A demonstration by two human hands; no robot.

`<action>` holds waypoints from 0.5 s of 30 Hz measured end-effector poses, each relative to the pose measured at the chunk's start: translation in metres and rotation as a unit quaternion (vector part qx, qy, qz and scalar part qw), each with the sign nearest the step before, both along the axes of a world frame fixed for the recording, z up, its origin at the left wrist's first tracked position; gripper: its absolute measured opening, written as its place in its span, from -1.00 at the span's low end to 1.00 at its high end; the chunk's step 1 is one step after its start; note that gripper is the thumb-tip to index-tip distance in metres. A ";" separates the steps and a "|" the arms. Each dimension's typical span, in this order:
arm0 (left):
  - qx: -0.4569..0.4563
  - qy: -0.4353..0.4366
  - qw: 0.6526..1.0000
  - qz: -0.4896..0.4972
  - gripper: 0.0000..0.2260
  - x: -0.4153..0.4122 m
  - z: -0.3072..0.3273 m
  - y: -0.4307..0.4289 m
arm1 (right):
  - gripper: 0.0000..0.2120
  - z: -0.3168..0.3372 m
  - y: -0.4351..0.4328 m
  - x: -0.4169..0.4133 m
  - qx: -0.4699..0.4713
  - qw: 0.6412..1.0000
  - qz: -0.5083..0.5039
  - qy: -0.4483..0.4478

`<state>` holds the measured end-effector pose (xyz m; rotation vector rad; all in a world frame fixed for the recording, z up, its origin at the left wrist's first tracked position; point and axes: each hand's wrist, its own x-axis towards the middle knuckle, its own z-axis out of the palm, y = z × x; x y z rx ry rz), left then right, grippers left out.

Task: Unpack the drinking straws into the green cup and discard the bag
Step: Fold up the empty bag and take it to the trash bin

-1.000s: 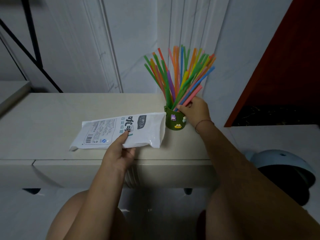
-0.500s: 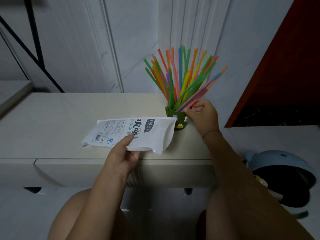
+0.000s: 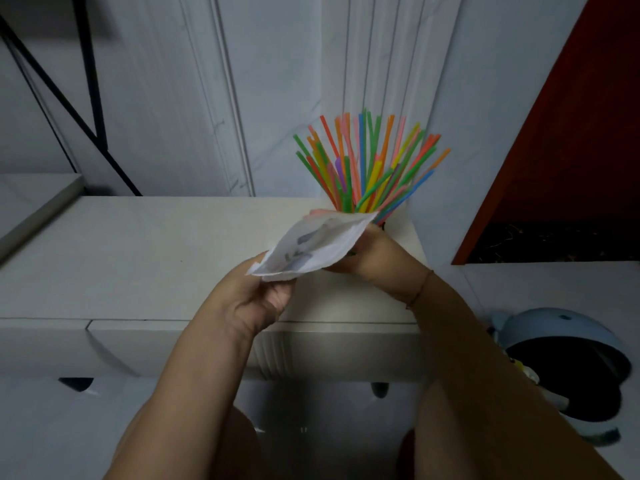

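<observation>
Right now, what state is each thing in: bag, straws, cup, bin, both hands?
Bag: held above the counter, slack, gripped at both ends.
Straws: standing fanned out, lower ends hidden behind the bag.
Green cup: hidden behind the bag.
Left hand: grips the bag's near end.
Right hand: holds the bag's far end.
Bin: mouth open.

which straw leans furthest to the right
The orange straw: its tip reaches farthest right of the whole fan, just above the blue straw.
</observation>
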<state>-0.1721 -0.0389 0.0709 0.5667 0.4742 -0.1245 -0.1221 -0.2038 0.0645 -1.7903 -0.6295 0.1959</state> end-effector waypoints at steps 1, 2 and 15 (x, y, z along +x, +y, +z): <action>-0.003 -0.003 1.000 -0.005 -0.79 -0.001 0.003 -0.001 | -0.57 0.006 0.002 -0.001 0.006 1.000 -0.014 0.004; 0.012 0.008 1.000 -0.011 -0.82 -0.003 0.007 -0.003 | -0.65 0.011 0.003 -0.001 0.034 0.999 -0.022 0.003; 0.362 -0.103 0.918 -0.121 -0.75 -0.008 -0.003 0.005 | -0.78 0.020 -0.003 0.009 0.216 0.966 -0.106 0.093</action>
